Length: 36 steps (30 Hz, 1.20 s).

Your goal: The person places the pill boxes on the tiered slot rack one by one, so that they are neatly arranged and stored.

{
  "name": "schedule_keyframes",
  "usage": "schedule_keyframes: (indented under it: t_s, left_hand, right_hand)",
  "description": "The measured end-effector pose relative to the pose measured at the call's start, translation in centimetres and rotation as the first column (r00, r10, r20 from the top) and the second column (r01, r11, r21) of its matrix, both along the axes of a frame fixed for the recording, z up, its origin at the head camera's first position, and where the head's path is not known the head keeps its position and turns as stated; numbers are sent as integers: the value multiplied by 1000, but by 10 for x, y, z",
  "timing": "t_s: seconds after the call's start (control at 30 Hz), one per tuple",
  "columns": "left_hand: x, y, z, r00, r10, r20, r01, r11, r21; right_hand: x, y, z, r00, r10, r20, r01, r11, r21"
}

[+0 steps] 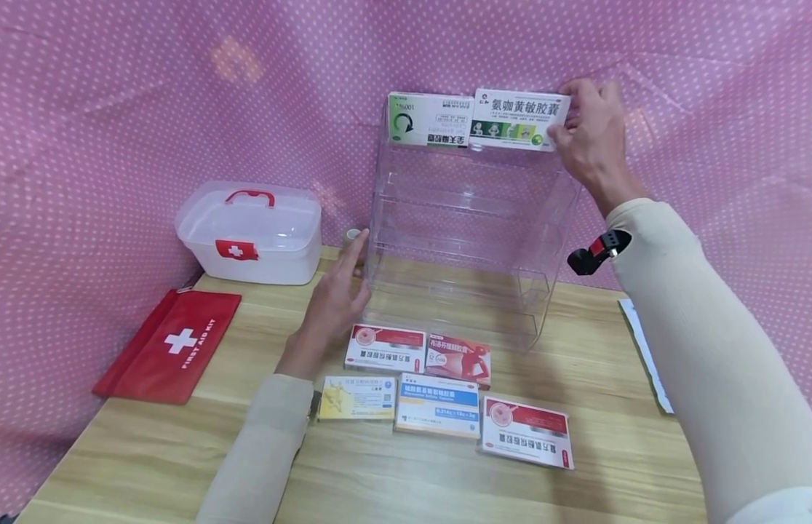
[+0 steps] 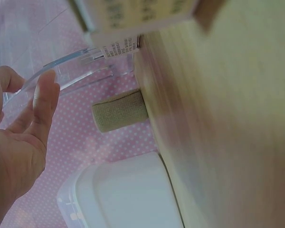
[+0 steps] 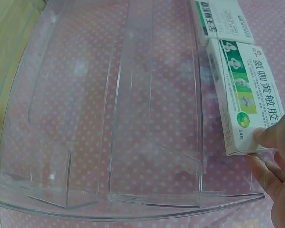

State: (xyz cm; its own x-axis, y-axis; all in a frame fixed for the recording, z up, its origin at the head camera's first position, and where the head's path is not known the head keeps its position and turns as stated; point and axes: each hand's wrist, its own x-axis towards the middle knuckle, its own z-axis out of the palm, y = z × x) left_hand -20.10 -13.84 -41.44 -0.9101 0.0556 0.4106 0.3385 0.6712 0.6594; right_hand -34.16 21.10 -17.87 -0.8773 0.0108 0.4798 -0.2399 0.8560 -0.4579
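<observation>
My right hand (image 1: pixel 596 135) pinches the right end of a white and green medicine box (image 1: pixel 517 120), thumb on its front face. This box is at the top tier of a clear acrylic display rack (image 1: pixel 458 251), beside another green and white medicine box (image 1: pixel 432 120). In the right wrist view the thumb and fingers hold the box's near corner (image 3: pixel 249 102). Lower down, my left hand (image 1: pixel 334 298) touches the rack's left side with extended fingers. In the left wrist view its fingers (image 2: pixel 45 97) lie against the clear side panel.
Several medicine boxes lie on the table before the rack, including a blue and white box (image 1: pixel 437 407) and a yellow one (image 1: pixel 358 398). At left are a white first-aid case (image 1: pixel 262 255) and a red pouch (image 1: pixel 170 349). A bandage roll (image 2: pixel 119 110) stands behind my left hand.
</observation>
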Motion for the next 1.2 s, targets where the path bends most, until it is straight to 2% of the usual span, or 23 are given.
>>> schedule_keyframes:
  t_s: [0.33,0.5,0.83,1.03,1.2]
  left_hand:
    - [0,-1,-1,1000,-2,1,2,1000,3]
    - [2,-2,0,1000,-5,12,5,1000,8]
    - [3,-6,-1,1000,-19,3,19,1000,16]
    - [4,-9,-3,999,-31,-26,32,999,19]
    - [4,-9,-3,999,-32,-25,33,999,19]
  right_hand:
    - [1,0,1,1000,-2,-19,2,1000,13]
    - [3,0,2,1000,-4,3,4,1000,16]
    - [6,-1,1,997,2,83,-10,995,99]
    - [9,-2,-2,996,29,79,-40,988,147]
    - [14,-1,0,997,22,80,-35,984,173]
